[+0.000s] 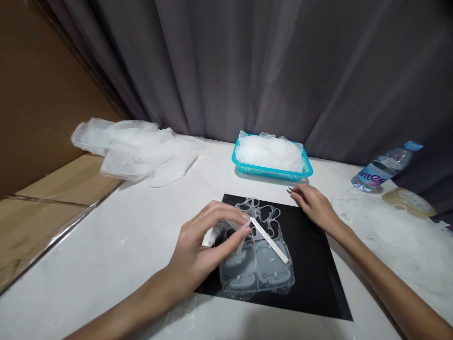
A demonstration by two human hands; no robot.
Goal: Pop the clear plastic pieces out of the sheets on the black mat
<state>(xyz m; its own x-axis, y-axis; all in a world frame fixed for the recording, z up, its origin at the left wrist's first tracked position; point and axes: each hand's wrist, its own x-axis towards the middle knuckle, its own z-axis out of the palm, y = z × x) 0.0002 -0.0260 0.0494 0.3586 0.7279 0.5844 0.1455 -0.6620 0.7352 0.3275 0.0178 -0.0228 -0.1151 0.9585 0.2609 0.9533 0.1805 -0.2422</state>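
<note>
1. Nearest: left forearm, running up from the bottom edge to the left hand (196, 245), over the left part of a black mat (314, 269). Thumb and forefinger nearly meet, pinching a small translucent piece (245, 220); blurred, its shape unclear.
2. Right hand (314, 204) by the mat's far right corner. Fingers drawn in around a dark-tipped tool (289, 190), points toward the left; the rest hidden.
3. On the mat, partly behind the left hand: clear two-panel sheet (274, 264), its panels side by side. Looped clear strands (271, 216) at its far end. White strip (269, 241) slanting across both, upper end near the left fingertips.
4. Beyond the mat, on the white table (120, 264): turquoise basket (274, 173) heaped with white material (271, 153).
5. Far left: pile of translucent white bags (148, 148), near cardboard (49, 182).
6. Right: blue-capped bottle (384, 167), tape roll (408, 202) just beside it, a spread of filmy white material (399, 248) nearer.
7. Backdrop: grey curtain (230, 61).
</note>
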